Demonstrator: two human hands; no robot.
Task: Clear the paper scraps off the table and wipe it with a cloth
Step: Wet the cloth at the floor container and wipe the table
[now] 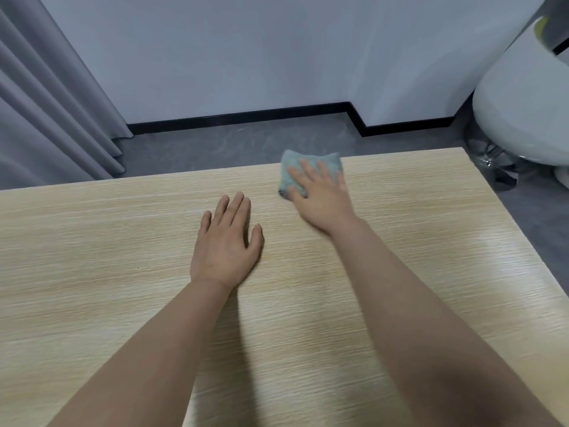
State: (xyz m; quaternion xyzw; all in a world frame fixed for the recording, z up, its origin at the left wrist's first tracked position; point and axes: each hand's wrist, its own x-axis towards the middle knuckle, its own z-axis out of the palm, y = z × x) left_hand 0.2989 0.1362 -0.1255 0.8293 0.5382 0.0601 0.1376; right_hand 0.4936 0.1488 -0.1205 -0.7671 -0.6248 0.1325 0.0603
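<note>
A folded grey-green cloth [295, 163] lies on the light wooden table [107, 241] near its far edge. My right hand [320, 195] presses flat on the cloth with straight, spread fingers and covers its near half. My left hand [226, 241] rests palm down on the bare tabletop, fingers straight, a little to the left of and nearer than the cloth. No paper scraps show on the table.
Beyond the table's far edge is grey floor [215, 146] and a white wall with a black skirting board. Grey curtains [46, 103] hang at the left. A white rounded chair [523, 97] with a metal base stands off the table's far right corner.
</note>
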